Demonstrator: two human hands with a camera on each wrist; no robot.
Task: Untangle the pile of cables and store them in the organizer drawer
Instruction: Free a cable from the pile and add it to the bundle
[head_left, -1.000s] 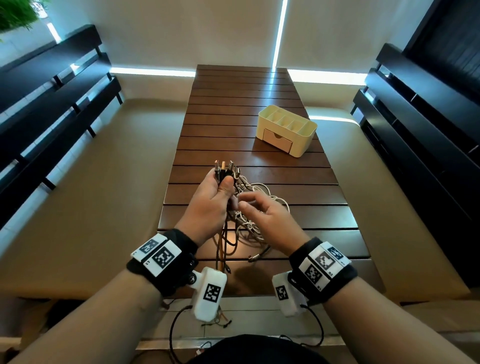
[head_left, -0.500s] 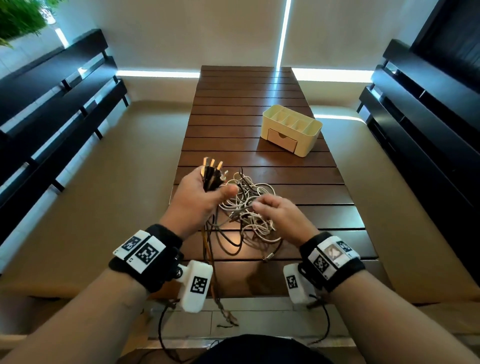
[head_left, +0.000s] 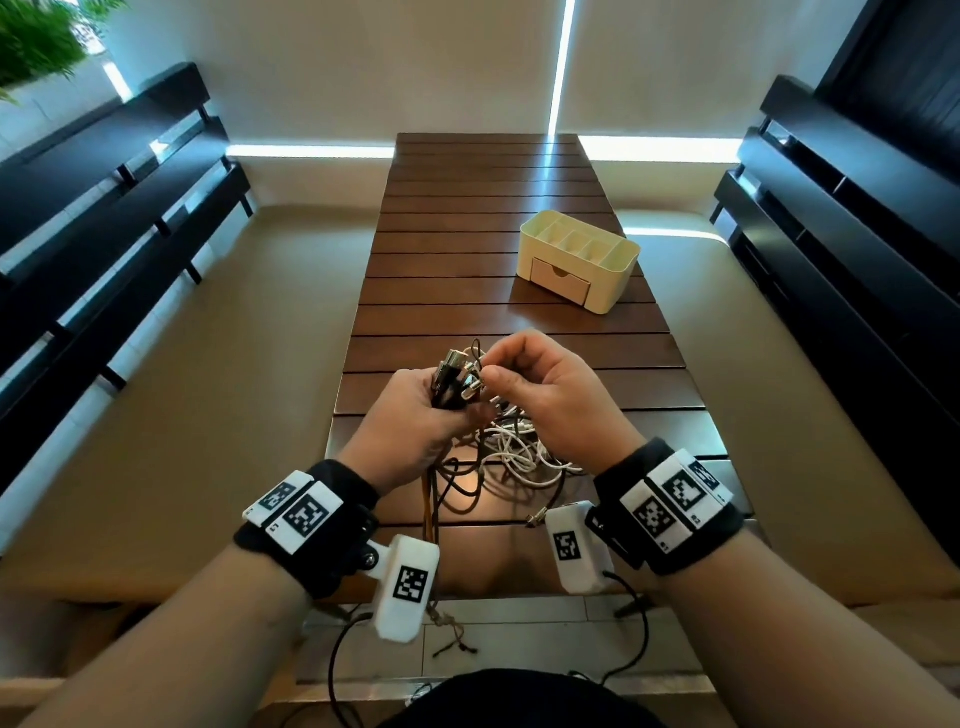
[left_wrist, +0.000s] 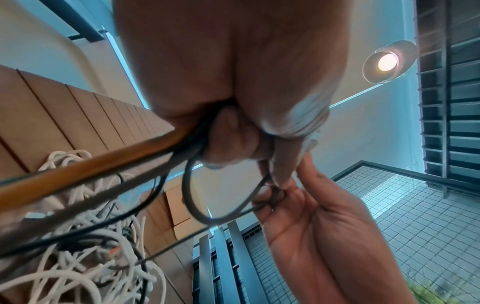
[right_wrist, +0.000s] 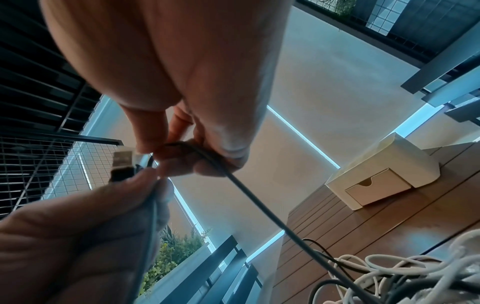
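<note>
Gripping a bundle of cable ends, left hand (head_left: 415, 421) low centre in the head view, fingers curled tight round several dark cords and one orange-brown cord (left_wrist: 78, 170). Metal plugs (head_left: 457, 371) sticking up out of the top of that fist, leaning toward the right. Cords trailing down out of the bottom of the fist and over the near table edge.

Meeting it from the right, right hand (head_left: 545, 395), thumb and forefinger pinched together on a thin black cable (right_wrist: 249, 197) just beside the plugs, other fingers loosely curled. Seen from the right wrist: cable passing between the fingertips (right_wrist: 182, 162), then running down and right into the heap. Seen from the left wrist: same black cable making a loop (left_wrist: 197, 197) between the two hands, fingertips of both nearly touching.

Lying under and between both hands, pile of cables (head_left: 509, 452), white cords tangled with dark ones, resting on the slatted brown table (head_left: 467, 322) at lower centre of the frame. One loose plug end (head_left: 535, 518) near the front edge, beside the right wrist.

Standing farther up, right of centre on the table, cream organizer (head_left: 579, 260), well apart from hands and pile, open compartments on top, drawer (head_left: 561, 283) in its front closed.

Flanking the table at left and right edges of the frame, dark benches (head_left: 104, 218).
</note>
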